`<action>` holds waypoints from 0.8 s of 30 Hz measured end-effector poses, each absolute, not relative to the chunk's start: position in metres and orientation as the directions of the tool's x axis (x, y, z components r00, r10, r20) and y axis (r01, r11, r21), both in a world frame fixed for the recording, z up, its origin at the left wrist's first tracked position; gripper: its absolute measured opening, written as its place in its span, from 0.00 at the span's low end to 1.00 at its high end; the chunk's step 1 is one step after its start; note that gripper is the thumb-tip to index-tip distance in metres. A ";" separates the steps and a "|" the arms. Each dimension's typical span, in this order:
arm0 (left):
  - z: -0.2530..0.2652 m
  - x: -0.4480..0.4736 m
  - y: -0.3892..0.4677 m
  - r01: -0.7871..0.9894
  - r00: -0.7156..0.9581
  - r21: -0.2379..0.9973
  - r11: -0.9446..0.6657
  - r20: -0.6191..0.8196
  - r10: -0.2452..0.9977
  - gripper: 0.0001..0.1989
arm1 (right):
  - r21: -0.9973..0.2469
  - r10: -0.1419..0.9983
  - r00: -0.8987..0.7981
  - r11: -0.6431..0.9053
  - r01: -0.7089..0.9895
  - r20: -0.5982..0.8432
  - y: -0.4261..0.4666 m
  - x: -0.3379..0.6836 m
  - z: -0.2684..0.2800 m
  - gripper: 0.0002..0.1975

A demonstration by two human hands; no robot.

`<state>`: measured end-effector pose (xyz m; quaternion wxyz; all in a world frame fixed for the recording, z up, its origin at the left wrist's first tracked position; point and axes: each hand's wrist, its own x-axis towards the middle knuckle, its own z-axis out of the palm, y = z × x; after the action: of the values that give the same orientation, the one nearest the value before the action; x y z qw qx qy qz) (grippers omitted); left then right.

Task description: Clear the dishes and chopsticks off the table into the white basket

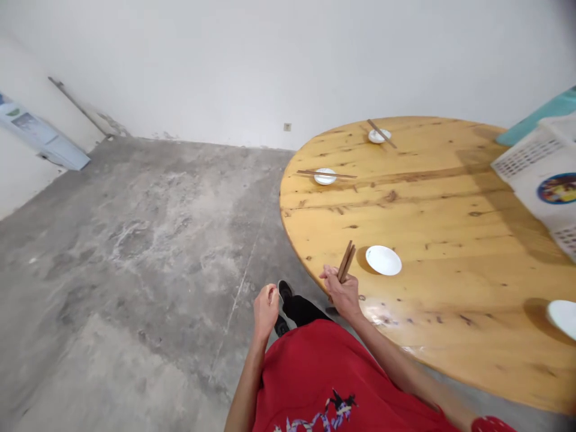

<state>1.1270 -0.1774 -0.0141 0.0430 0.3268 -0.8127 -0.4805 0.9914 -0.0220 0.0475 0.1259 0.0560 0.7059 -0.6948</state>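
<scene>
My right hand [342, 291] is closed around a pair of brown chopsticks [346, 260] at the near edge of a round wooden table [450, 216]. Just right of the chopsticks sits a small white plate [383, 260]. My left hand [266, 307] hangs loosely curled off the table over the concrete floor and holds nothing. Farther along the table's left edge, a small white dish [324, 176] has chopsticks [326, 174] laid across it. A second dish [378, 135] at the far edge also carries chopsticks [381, 132].
A white plastic basket [542, 174] stands at the table's right side. Part of another white plate [562, 317] shows at the right border. Bare concrete floor [135, 252] spreads to the left, with a white appliance [40, 137] by the wall.
</scene>
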 end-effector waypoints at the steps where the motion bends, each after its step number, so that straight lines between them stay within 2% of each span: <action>1: -0.014 1.121 -0.185 -0.484 -0.794 0.809 0.335 -0.244 -0.557 0.13 | -0.964 -0.091 -0.960 0.011 0.265 -0.264 -0.030 0.988 0.046 0.30; 9: -0.008 1.039 -0.263 -0.452 -0.851 0.761 0.466 -0.212 -0.480 0.13 | -0.951 -0.028 -0.953 -0.068 0.303 -0.301 -0.091 0.944 0.021 0.29; 17: 0.008 0.929 -0.322 -0.305 -0.948 0.721 0.622 -0.168 -0.271 0.13 | -0.909 0.121 -0.918 -0.240 0.342 -0.377 -0.149 0.868 0.021 0.28; 24: 0.025 0.847 -0.347 -0.125 -0.990 0.687 0.716 -0.043 -0.132 0.14 | -0.905 0.156 -0.916 -0.282 0.318 -0.370 -0.178 0.823 0.033 0.27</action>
<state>0.8474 -0.3470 0.0251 0.0046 0.0696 -0.9262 -0.3706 0.8229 -0.1784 0.0327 0.0520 0.1983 0.5971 -0.7755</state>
